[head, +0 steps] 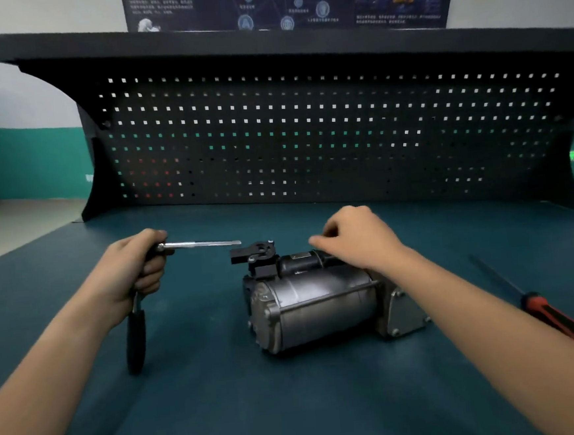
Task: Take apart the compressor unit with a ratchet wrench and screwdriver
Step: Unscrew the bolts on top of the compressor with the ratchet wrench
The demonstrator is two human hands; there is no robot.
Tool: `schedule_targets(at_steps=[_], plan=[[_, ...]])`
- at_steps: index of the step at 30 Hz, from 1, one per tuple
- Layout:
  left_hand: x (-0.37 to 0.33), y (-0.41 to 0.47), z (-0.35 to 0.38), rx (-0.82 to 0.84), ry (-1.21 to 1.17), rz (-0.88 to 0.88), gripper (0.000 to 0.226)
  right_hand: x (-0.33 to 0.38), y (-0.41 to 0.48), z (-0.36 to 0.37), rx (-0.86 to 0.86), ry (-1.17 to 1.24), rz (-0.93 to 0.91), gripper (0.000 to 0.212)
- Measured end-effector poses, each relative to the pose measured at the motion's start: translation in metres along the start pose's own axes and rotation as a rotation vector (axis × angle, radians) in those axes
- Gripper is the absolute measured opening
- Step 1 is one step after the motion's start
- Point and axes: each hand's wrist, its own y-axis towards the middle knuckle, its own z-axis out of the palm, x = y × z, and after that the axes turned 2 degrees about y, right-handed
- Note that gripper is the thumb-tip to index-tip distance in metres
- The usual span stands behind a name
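Gripping the wrench [135, 308] near its head, my left hand [141, 263] had its fingers curled tight round the shaft. The black handle [135, 339] hung down toward me and the chrome extension [202, 244] pointed across at the compressor [313, 308], its tip just short of the black fitting [257, 252] on top. The compressor lay on its side on the bench [225, 411] between my hands, nearer the right. My right hand [355, 236] sat over the small upper cylinder [299, 262] with fingers curled; whether it pinched anything or only rested there I could not tell. The screwdriver [558, 316] lay on the bench, well out beyond my right forearm.

I judged the unit heavy and rigid — cast metal, with a smooth round drum [332, 292] that would want to roll under torque. I'd steady it by pressing down on the drum or gripping the flanged end plate [404, 311] — not the fitting, which looked the likeliest part to crack.
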Motion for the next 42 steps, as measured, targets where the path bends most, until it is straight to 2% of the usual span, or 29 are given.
schedule_targets(at_steps=[2,5,8,12,15,19,21,28,33,36,40,42], plan=[[0.0,0.0,-0.001,-0.003,0.02,0.006,0.033,0.024,0.013,0.009,0.224,-0.167,0.028,0.051],[0.001,0.0,-0.002,-0.009,0.025,0.018,0.032,0.041,0.028,0.019,0.391,-0.406,0.047,0.054],[0.001,0.0,-0.002,-0.008,0.028,0.019,0.032,0.049,0.033,0.019,0.482,-0.418,0.079,0.049],[-0.001,-0.003,0.0,-0.008,0.029,0.026,0.031,0.047,0.035,0.011,0.515,-0.309,0.093,0.032],[-0.002,-0.004,0.003,-0.007,0.028,0.03,0.03,0.035,0.029,0.001,0.481,0.016,0.161,0.021],[-0.006,-0.011,0.01,0.024,0.009,0.05,0.031,0.021,0.005,-0.012,0.366,0.972,0.332,0.008],[-0.009,-0.017,0.017,0.059,-0.017,0.072,0.032,0.019,-0.01,-0.014,0.286,1.242,0.382,0.013],[-0.015,-0.036,0.039,0.153,-0.048,0.124,0.029,0.037,-0.048,-0.013,0.119,1.715,0.499,0.018],[-0.014,-0.038,0.042,0.161,-0.057,0.116,0.029,0.044,-0.06,-0.003,0.145,1.756,0.482,0.006],[-0.013,-0.039,0.043,0.164,-0.049,0.113,0.029,0.043,-0.064,0.005,0.123,1.681,0.492,0.016],[-0.013,-0.04,0.044,0.168,-0.062,0.107,0.028,0.043,-0.069,0.006,0.086,1.89,0.486,0.015],[-0.013,-0.04,0.045,0.162,-0.066,0.1,0.028,0.043,-0.071,0.006,0.079,1.908,0.49,0.014]])
